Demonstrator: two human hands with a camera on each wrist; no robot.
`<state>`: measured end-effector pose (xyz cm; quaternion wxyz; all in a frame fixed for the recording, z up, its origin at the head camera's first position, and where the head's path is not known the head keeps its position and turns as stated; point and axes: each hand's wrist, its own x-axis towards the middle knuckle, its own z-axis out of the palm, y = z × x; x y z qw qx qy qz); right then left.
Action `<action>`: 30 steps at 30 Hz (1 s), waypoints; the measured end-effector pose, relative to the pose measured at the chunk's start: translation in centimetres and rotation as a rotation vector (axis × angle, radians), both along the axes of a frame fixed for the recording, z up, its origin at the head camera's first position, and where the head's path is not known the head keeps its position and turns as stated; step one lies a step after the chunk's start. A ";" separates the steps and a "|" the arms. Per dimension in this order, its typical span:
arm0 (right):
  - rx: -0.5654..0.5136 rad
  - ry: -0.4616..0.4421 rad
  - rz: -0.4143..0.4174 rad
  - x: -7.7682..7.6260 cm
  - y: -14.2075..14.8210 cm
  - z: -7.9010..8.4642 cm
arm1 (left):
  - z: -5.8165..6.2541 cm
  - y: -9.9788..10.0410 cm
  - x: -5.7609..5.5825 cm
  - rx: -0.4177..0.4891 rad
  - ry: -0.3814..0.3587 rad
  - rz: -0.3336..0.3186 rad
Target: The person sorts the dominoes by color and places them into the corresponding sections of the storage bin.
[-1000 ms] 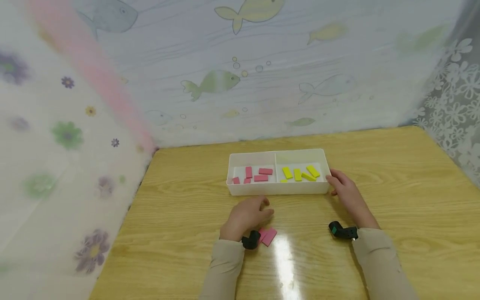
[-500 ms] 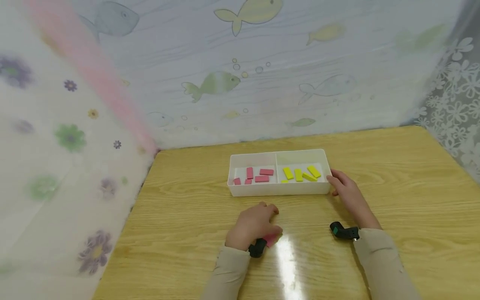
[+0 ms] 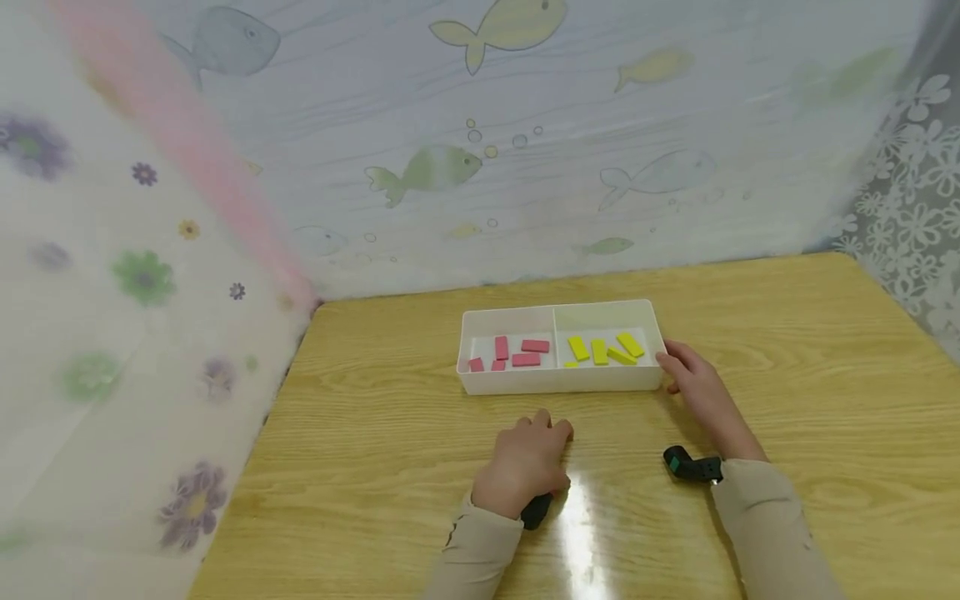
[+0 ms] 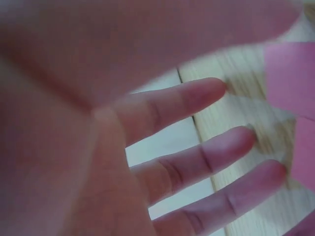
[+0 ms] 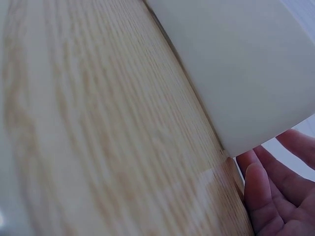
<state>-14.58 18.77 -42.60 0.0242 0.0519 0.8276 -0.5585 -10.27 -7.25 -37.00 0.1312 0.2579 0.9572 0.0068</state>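
Observation:
My left hand (image 3: 523,468) hovers over the table in front of a white two-part box (image 3: 558,382). Its fingers are spread and slightly bent, with nothing between them. Close to the fingertips in the left wrist view lie flat pink rectangular pieces, one upper pink piece (image 4: 290,76) and a lower one (image 4: 305,155); the hand hides them from the head view. At the box's right end, my right hand (image 3: 699,387) rests its fingers against the outer wall. In the right wrist view its thumb (image 5: 257,184) is near the box's bottom corner.
Inside the box, several pink pieces (image 3: 526,360) lie in the left compartment and several yellow pieces (image 3: 599,352) in the right. A divider separates them. The wooden table (image 3: 360,450) meets a fish-patterned wall covering (image 3: 540,225) behind the box.
My left hand has moved right and toward me, over the loose pink pieces, which it now covers in the head view. The right hand stays against the box.

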 end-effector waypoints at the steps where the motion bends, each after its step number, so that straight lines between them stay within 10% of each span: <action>1: -0.002 -0.001 0.001 0.0 0.0 0.0 | -0.1 0.1 0.1 -0.009 0.009 -0.003; 30: 0.003 -0.008 0.007 0.4 0.0 0.7 | -1.6 0.7 -0.8 0.096 0.296 0.009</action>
